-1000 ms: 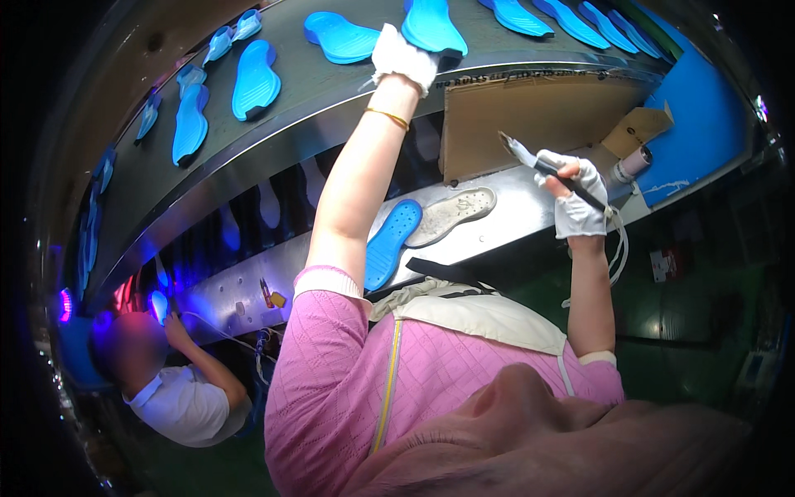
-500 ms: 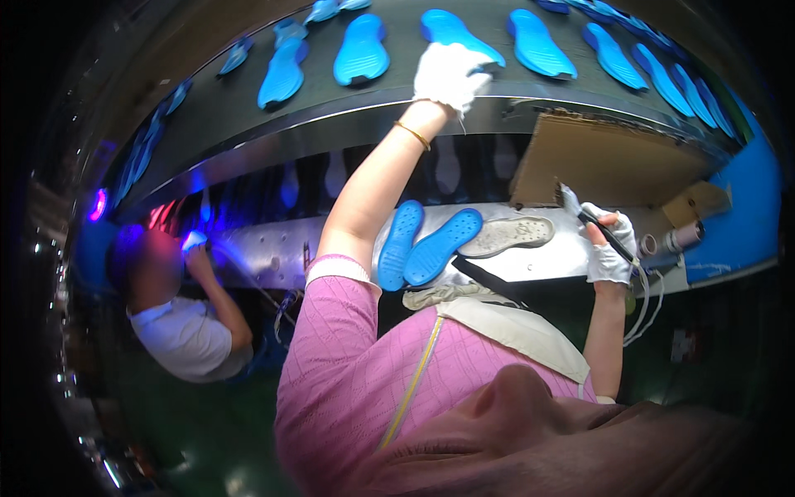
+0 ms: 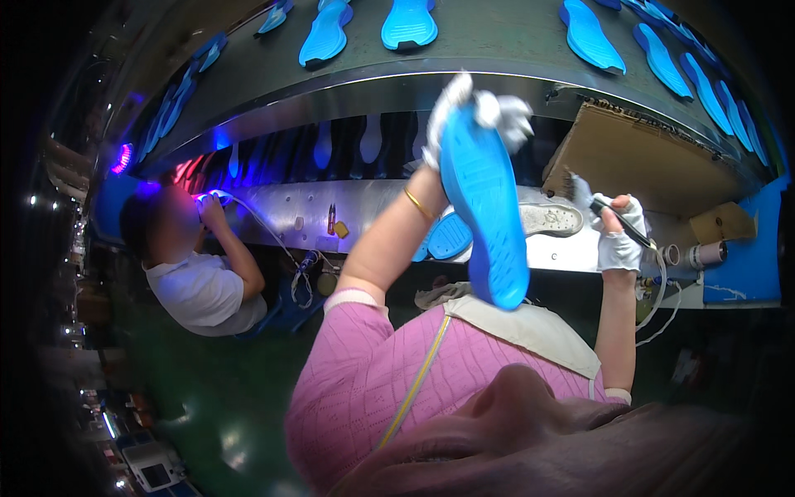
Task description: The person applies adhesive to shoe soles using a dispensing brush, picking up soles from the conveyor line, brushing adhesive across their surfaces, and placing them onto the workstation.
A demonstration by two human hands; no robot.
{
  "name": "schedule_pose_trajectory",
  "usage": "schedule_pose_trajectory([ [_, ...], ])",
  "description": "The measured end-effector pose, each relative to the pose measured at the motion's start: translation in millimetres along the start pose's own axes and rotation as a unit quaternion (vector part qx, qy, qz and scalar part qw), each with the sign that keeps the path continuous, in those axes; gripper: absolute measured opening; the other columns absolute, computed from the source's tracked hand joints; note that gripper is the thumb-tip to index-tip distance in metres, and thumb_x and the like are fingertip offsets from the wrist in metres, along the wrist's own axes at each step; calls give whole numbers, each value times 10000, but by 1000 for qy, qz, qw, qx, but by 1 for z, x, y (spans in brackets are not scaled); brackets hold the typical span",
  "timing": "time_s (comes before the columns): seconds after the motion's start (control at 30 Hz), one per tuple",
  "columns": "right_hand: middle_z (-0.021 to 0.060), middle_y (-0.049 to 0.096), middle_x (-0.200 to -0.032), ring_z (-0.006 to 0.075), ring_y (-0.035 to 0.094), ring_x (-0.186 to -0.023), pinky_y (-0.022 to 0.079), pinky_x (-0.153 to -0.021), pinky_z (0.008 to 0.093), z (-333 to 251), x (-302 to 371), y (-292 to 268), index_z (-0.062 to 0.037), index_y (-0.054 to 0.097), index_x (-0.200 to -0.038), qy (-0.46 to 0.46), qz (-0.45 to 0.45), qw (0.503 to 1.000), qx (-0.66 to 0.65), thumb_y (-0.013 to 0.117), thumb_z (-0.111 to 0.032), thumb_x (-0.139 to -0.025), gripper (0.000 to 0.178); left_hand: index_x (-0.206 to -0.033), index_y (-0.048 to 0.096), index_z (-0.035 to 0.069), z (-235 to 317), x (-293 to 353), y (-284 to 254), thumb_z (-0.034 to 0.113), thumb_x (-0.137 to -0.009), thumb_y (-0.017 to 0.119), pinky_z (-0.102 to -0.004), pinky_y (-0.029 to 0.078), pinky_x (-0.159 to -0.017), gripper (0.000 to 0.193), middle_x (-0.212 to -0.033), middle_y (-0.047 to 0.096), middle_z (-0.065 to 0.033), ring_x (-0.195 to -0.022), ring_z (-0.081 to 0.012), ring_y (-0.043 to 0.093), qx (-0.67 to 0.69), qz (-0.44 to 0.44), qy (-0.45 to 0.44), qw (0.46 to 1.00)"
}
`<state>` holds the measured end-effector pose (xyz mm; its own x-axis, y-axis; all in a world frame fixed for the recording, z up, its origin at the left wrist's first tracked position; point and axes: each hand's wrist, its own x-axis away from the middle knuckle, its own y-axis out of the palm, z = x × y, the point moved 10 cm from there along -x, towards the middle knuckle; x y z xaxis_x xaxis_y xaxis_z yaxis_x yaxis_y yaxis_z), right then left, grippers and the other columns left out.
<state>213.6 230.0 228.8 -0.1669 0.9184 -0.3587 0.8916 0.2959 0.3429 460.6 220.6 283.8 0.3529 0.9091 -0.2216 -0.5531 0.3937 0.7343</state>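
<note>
My left hand (image 3: 439, 124), in a white glove, is closed on one end of a blue shoe sole (image 3: 487, 199). The sole hangs lengthwise above the bench, its patterned face in view, and covers part of what lies behind it. In my right hand (image 3: 619, 244), gloved with bare fingertips, is a brush (image 3: 582, 192) with a black handle, pale bristles raised, and a white tube running from its rear. A flat blue sole (image 3: 450, 238) lies on the bench behind my left forearm, partly hidden. To its right rests a worn grey sole (image 3: 553, 219).
Beyond the bench (image 3: 546, 253) runs a dark conveyor belt (image 3: 489, 41) carrying several blue soles, with a metal edge in front. A cardboard sheet (image 3: 642, 161) leans at the right, near small rolls (image 3: 708, 253). A co-worker (image 3: 199, 282) sits at the left. A yellow block (image 3: 341, 229) lies on the bench.
My left hand has lifted the blue sole off the belt and brought it toward me over the bench. My right hand still holds the brush. The view has shifted slightly.
</note>
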Motion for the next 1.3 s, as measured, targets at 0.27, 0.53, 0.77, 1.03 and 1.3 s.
schedule_pose_trajectory([
  [0.27,57,643,-893,106,630,-786,506,-699,225,-2,0,54,-58,543,-923,18,-66,994,86,708,-3,-805,210,-1412,377,122,-126,50,-9,804,-807,322,-620,397,-995,914,-1393,434,-195,-1235,-440,459,255,36,-107,960],
  [0.53,58,647,-840,94,627,-737,509,-651,228,-29,-3,79,-44,559,-928,-154,26,952,262,695,50,-785,219,-1351,439,95,-138,53,-30,791,-812,366,-397,514,-922,883,-1238,573,-127,-1072,-267,594,42,198,-3,979],
  [0.77,81,628,-842,108,630,-691,519,-629,217,-11,13,91,-51,527,-938,-73,-15,989,128,643,75,-817,210,-1350,446,81,-122,58,-31,727,-835,441,-383,475,-990,826,-1270,546,-137,-1145,-253,559,60,149,30,986],
  [1.03,75,624,-823,112,635,-683,510,-615,219,20,33,109,-42,543,-916,18,-112,985,131,664,69,-796,203,-1393,383,37,-108,66,-32,783,-792,429,-416,493,-962,959,-1282,523,-188,-1142,-303,559,95,156,9,983],
  [1.3,67,607,-851,101,605,-668,498,-604,221,20,59,119,-42,551,-918,-29,-167,966,196,661,97,-786,221,-1311,515,70,-95,83,-52,695,-870,427,-375,480,-951,770,-1197,601,-121,-1051,-227,584,-15,204,17,979],
])
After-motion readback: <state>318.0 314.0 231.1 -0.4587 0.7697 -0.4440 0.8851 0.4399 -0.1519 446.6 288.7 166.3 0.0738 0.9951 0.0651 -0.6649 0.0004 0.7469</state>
